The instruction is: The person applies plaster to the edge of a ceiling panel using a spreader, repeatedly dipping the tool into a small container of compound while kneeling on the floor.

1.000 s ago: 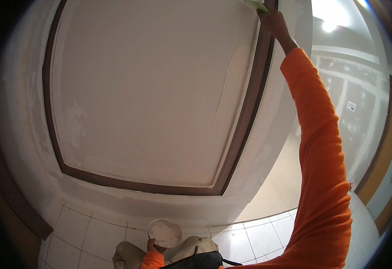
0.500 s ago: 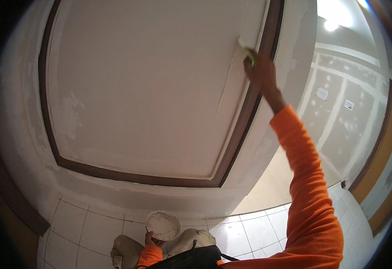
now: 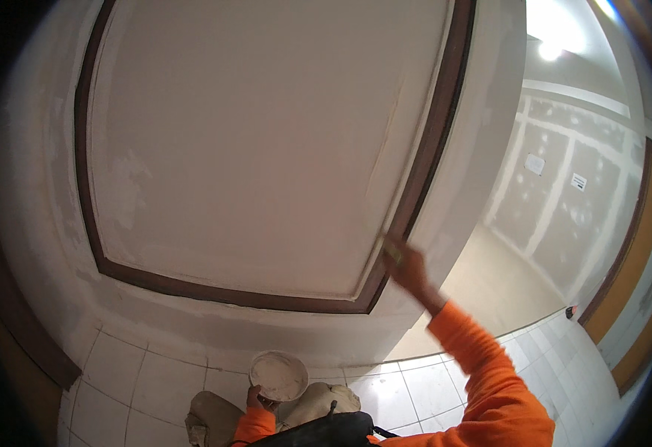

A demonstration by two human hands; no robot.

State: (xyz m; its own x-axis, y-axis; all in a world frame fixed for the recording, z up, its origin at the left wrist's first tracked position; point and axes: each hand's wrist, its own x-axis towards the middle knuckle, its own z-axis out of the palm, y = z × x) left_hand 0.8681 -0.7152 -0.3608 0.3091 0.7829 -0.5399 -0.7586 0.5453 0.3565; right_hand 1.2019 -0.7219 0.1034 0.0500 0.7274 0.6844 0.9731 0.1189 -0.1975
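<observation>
**Scraper on the panel's lower right edge, tub held low**

Scraper point(image 3: 391, 249): one, small flat blade, pale. It sits against the white wall panel point(image 3: 266, 149) right where the panel meets the dark frame point(image 3: 423, 171), near the lower right corner. The blade's long axis looks roughly crosswise to the frame's right side; it is too blurred to call exactly.

Right hand point(image 3: 409, 270): fingers wrapped shut round the scraper handle, blade sticking up and left from the knuckles. Arm in an orange sleeve point(image 3: 490, 380), reaching up from lower right. This is the hand at the wall; the other is well away from it.

Left hand point(image 3: 254, 398): down by the lower edge, gripping a round white tub point(image 3: 279, 375) from its left rim side. Only a few fingers show, curled on the rim. The tub's inside is coated white.

Relation that matters: the panel corner lies just below and left of the blade, and the frame runs up and right from it.

Counts: one scraper, one tub, one framed panel, two hands.

Around: white tiled floor point(image 3: 117, 372) below, a patched wall point(image 3: 557, 194) with pale spots at right, an orange-brown door frame point(image 3: 628, 261) far right, and a ceiling light point(image 3: 549, 48) top right.
</observation>
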